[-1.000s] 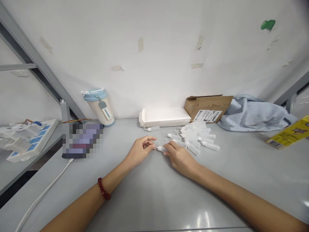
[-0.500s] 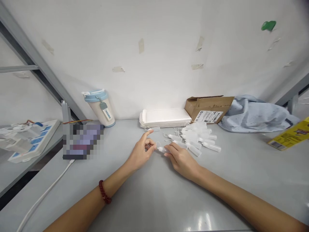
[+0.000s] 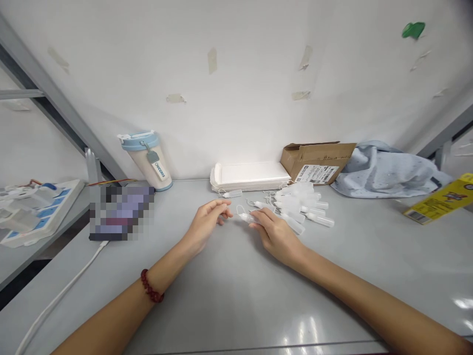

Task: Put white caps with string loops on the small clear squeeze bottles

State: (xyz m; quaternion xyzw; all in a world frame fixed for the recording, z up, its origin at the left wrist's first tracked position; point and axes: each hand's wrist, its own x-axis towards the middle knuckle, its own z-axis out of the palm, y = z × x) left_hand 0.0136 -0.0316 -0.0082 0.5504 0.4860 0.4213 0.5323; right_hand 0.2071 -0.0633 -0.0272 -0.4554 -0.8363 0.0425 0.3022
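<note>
Right hand (image 3: 275, 234) closed around a small clear plastic bottle (image 3: 247, 217), fingers pressing it low over the grey table (image 3: 229, 296), nozzle end poking out toward the left hand. Left hand (image 3: 204, 224) curled just beside that nozzle, thumb and forefinger pinched together on what looks like a tiny cap or thin tether loop, too small to tell which; not clear whether touching the bottle itself. Red bead bracelet (image 3: 150, 288) back along the left wrist. Directly beyond the right hand, a loose pile of similar clear bottles (image 3: 303, 207) lying on their sides, the nearest ones touching the knuckles. One stray bottle (image 3: 232, 194) just beyond the gap between the hands. Farther behind that, against the wall, a stack of flat white trays (image 3: 251, 176), with a brown cardboard box (image 3: 318, 160) beside it on the right and a crumpled pale blue cloth (image 3: 388, 170) past the box. Yellow carton (image 3: 439, 199) well off to the right edge. To the left of the grip, a blue-lidded tumbler (image 3: 148, 160) upright near the wall, and a white cable (image 3: 55, 305) running along the table toward the near left corner.
</note>
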